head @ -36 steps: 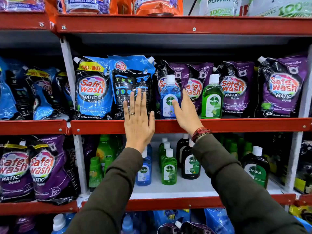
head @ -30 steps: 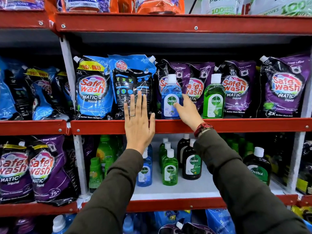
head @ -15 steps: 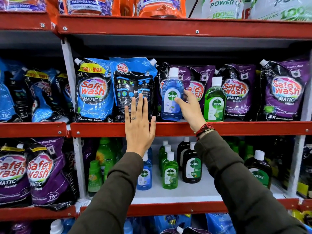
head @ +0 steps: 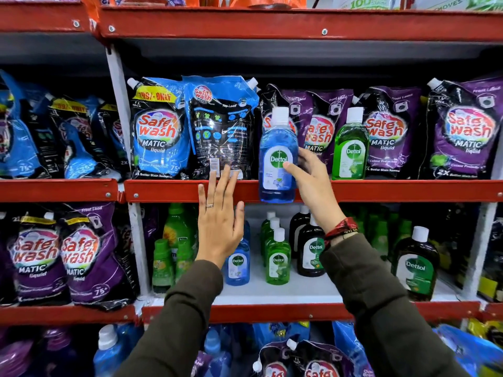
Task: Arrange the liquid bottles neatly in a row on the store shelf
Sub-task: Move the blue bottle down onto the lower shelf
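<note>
Step now: The right hand (head: 313,183) is taking the blue bottle (head: 277,156) off the middle shelf (head: 408,190). I think it goes down to the lower shelf (head: 299,292), where more bottles stand.
How to do it well: Keep the bottle straight up. Bring it down slowly so it does not bump the red shelf edge. Set it just beside the small blue bottle (head: 237,263) with the label facing out.
Right hand: Thumb on the label, fingers around the bottle's right side. It pinches the bottle.
Left hand (head: 219,221): Flat and open, fingers close together. It holds nothing. Its fingertips lie over the red edge by a black pouch (head: 220,131).
Where the bottle is: In the air, in front of the red edge, a bit below the green bottle (head: 351,148).
</note>
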A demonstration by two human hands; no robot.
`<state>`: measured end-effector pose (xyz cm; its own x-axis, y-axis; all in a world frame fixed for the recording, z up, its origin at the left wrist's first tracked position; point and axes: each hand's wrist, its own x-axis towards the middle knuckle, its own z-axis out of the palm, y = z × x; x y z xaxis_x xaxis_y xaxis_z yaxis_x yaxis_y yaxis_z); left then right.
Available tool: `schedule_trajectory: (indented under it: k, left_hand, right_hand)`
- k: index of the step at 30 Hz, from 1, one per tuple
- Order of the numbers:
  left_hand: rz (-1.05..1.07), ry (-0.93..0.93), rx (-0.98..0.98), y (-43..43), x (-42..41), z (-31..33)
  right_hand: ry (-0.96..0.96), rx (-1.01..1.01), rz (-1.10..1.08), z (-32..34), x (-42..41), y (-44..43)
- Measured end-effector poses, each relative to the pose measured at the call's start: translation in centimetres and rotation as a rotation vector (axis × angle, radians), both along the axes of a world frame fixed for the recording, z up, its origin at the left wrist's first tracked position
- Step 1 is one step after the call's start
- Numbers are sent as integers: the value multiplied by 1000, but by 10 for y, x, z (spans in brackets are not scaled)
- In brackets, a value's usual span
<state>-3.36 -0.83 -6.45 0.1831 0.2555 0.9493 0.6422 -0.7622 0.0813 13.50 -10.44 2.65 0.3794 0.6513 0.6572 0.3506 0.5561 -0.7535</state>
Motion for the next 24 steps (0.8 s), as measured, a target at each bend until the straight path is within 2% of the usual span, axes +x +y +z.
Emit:
schedule_trajectory:
  k: [6,13,19,24]
  left_hand:
    - [25,17,-106,-1,-20,-70]
    - [65,130,-306,3,-34,-149]
    - [100,251,-512,12,-38,-195]
    - [153,258,-561,13,-41,-216]
  right_hand:
    - [40,3,87,-66,-13,-2]
    - [14,-143,124,-144,-30,11]
    - [17,-257,117,-194,-42,29]
    - [4,-343,108,-224,-45,51]
